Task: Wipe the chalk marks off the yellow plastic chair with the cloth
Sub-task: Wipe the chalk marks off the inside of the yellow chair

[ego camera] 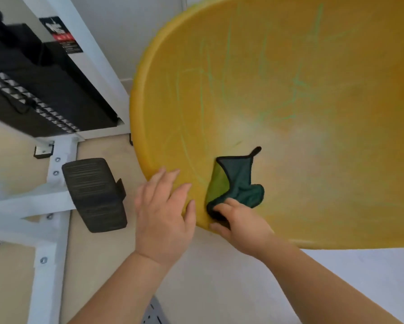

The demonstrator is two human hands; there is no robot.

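A: Far left first?
B: Upper left of the frame, a black panel point(44, 90) with a strip of small shiny studs running diagonally. A black-and-red label point(60, 31) sits above it, text too blurred to read.
A: Below that?
B: A white metal frame point(56, 206), flat painted bars with round bolt heads. Beside it, left of centre, a black block point(94, 195), rounded rectangle with a ribbed top, looks like rubber or plastic. Beige floor point(107, 253) underneath, smooth.
A: Hands?
B: The left hand point(163, 211) is at lower centre, fingers straight and slightly spread, lying flat on the chair's lower-left rim. Holding nothing.
A: Cloth?
B: The cloth point(233, 185) is just right of that hand, lying on the seat near the lower rim. Soft fuzzy fabric, dark green with a lighter green face folded over, black stitched edge, and a small black loop at the top corner. It is bunched and creased.
A: Right hand?
B: The right hand point(240, 223) has its fingers curled round the cloth's lower corner, thumb on top, at the chair's edge.
A: Chair?
B: The yellow plastic chair point(325, 183) fills the centre and right, a smooth curved shell with a rounded rim and a matte sheen. The chalk marks point(297, 83) are thin pale green lines, loops and streaks across the upper shell, with a hazy smear around the middle.
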